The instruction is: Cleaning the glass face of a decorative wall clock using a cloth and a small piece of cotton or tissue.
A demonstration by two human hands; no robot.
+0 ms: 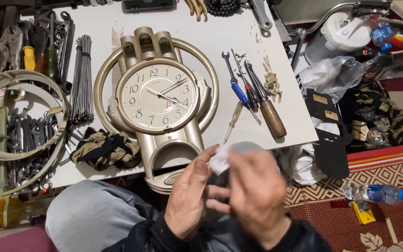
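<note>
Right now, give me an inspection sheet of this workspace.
Surface: white board, scuffed, with debris near the tools.
Job's things: small white piece, blurred, between both hands; gold wall clock lying face up.
Clutter: screwdrivers and spanner, bundle of metal rods, camouflage rag, gold ring frame over wrenches.
Grippers: left hand and right hand raised together, fingers on the white piece; motion blur hides the grip.
Cables: nothing seen.
Surroundings: patterned red rug, plastic bottle, plastic bag.
</note>
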